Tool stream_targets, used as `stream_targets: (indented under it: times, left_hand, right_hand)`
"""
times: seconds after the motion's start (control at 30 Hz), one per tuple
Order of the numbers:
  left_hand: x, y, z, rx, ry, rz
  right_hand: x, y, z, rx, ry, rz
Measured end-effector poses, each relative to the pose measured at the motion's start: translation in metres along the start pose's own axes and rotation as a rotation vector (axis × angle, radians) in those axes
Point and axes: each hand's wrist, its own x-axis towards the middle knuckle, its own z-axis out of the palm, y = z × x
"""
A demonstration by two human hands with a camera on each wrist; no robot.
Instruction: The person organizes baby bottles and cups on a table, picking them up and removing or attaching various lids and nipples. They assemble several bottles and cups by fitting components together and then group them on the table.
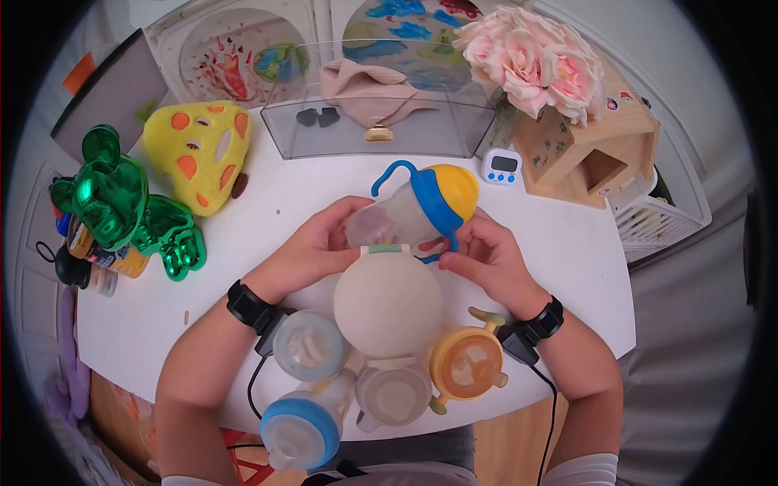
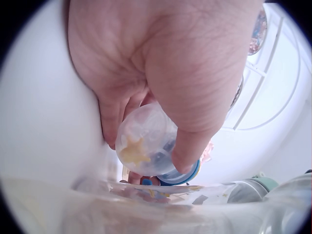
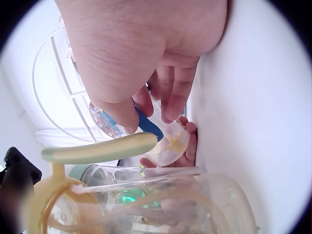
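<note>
A clear sippy cup with a blue collar, blue handles and a yellow lid lies tilted between both hands, its lid toward the upper right. My left hand grips the lower end of its body, thumb on the near side. In the left wrist view, a yellow star shows on the clear base. With thumb and fingers, my right hand holds the blue handle on the near side. Just in front of the cup stands a container with a round cream top, partly overlapping it in the head view.
Nearer me stand a grey-topped bottle, a blue-collared bottle, a grey-lidded cup and a yellow-lidded cup with handles. Behind are a clear box, a timer and a wooden house. Left sit a yellow plush and green figure.
</note>
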Motion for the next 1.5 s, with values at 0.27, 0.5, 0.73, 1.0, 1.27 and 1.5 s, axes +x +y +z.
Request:
stream_targets:
  times: [0.27,0.5,0.73,1.0,1.27,1.5]
  left_hand:
    - [0.001,0.000,-0.001,0.015,-0.006,-0.005]
    - [0.000,0.004,-0.001,-0.035,-0.004,-0.043]
    - [0.001,0.001,-0.001,-0.042,0.012,-0.035]
    - [0.002,0.002,0.003,0.030,-0.021,-0.017]
    - [0.002,0.000,0.000,0.074,-0.016,-0.018]
    - [0.000,0.000,-0.003,0.042,-0.063,-0.006]
  right_hand:
    - [-0.001,0.000,0.001,0.013,0.009,0.007]
    - [-0.002,0.008,-0.010,0.122,-0.022,0.015]
    - [0.001,0.005,-0.002,0.077,0.241,-0.141]
    - [0.002,0.002,0.002,-0.133,0.236,-0.119]
    - [0.003,-0.001,0.002,-0.158,0.287,-0.108]
    - [0.002,-0.005,0.005,-0.199,0.268,-0.131]
